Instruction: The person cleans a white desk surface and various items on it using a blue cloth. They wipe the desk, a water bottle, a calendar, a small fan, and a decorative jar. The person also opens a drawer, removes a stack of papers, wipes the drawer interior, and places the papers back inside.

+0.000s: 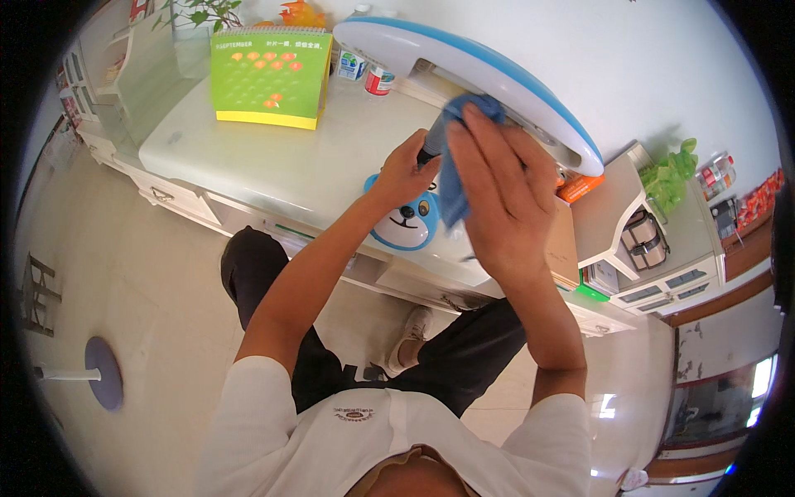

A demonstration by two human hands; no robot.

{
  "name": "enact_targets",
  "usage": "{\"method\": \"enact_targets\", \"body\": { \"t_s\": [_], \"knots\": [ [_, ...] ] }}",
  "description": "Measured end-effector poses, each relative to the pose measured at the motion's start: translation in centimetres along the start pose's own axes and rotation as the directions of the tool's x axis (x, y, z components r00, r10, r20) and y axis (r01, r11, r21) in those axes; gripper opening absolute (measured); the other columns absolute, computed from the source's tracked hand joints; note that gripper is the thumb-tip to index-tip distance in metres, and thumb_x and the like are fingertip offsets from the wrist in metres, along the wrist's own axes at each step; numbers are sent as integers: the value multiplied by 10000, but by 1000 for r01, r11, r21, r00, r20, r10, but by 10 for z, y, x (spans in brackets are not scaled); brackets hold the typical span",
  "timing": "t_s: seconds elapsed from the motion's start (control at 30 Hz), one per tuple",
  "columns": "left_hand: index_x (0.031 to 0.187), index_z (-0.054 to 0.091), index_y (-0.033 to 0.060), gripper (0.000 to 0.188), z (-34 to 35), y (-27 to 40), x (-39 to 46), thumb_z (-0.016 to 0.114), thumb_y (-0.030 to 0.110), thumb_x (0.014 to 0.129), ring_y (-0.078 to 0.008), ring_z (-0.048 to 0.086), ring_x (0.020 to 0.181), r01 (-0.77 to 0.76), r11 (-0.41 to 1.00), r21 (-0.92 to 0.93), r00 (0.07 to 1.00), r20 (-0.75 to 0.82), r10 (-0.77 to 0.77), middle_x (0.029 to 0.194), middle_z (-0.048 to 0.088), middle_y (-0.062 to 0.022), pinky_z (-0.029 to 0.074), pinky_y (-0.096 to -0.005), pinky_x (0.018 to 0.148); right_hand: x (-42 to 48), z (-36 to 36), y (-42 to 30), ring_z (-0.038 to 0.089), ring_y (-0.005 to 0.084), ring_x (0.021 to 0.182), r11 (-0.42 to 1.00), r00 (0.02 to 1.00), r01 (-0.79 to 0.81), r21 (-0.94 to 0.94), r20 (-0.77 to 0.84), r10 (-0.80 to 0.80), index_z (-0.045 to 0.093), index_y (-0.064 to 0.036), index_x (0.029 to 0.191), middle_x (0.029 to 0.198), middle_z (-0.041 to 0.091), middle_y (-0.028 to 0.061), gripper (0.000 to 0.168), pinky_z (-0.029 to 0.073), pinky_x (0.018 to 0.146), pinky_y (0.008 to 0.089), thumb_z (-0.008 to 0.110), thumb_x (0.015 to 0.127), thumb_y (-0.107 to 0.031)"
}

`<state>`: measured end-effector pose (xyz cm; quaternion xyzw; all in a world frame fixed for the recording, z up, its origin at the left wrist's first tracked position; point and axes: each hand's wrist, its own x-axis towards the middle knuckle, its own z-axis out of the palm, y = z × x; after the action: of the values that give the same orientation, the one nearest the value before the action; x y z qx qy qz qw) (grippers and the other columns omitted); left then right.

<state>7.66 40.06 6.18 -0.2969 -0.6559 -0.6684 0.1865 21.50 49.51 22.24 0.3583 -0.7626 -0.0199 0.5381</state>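
A desk lamp stands before me, with a long white-and-blue head [397, 45] and a blue base [407, 231] shaped like a bear's face. My left hand [405, 169] is closed around the dark lower part of the ribbed lamp neck [431, 148], just above the base. With my right hand [506, 196] I press a blue cloth [455, 189] around the upper neck, close under the lamp head. Its fingers lie extended over the cloth, and part of the neck is hidden beneath them.
The lamp stands on a white desk [273, 168]. A green desk calendar [270, 77] and a bottle with a red label [379, 81] stand behind. On the right are an orange box [581, 187], brown folders [561, 245] and a white shelf [605, 217]. A round-based stand [104, 374] is on the floor.
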Motion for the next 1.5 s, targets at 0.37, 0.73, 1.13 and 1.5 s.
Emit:
{"method": "enact_targets", "body": {
  "t_s": [0.37, 0.73, 1.13, 1.5],
  "knots": [
    [1143, 540, 44, 281, 3, -21, 8, 664, 226, 969, -181, 621, 896, 115, 935, -335, 993, 49, -104, 968, 627, -108, 513, -330, 780, 2, 23, -20, 576, 313, 1048, 968, 968, -250, -16, 11, 250, 687, -49, 1221, 1346, 656, 113, 575, 488, 919, 385, 655, 666, 97],
    [1013, 550, 55, 226, -1, 6, 5, 697, 211, 945, -188, 637, 708, 97, 993, -67, 995, 46, -94, 775, 612, -82, 509, -338, 676, 9, 24, -25, 572, 313, 1048, 959, 959, -282, 35, 41, 281, 663, -43, 1232, 1362, 632, 128, 573, 469, 930, 400, 674, 675, 92],
    [1007, 535, 31, 266, 0, 5, 5, 695, 240, 964, -123, 468, 677, 150, 987, 59, 988, 36, -152, 748, 541, -41, 433, -310, 626, -23, -5, -2, 622, 309, 995, 922, 922, -384, -48, 20, 386, 708, -2, 1154, 1222, 718, 152, 486, 468, 956, 373, 652, 690, 129],
    [934, 518, 47, 284, 2, 9, 2, 708, 257, 947, -167, 489, 601, 118, 989, 90, 993, 11, -119, 693, 523, -62, 430, -329, 581, -49, -11, 21, 611, 283, 1036, 913, 891, -400, -74, -263, 369, 752, -32, 1116, 1217, 715, 117, 438, 470, 946, 384, 719, 696, 85]
  ]
}}
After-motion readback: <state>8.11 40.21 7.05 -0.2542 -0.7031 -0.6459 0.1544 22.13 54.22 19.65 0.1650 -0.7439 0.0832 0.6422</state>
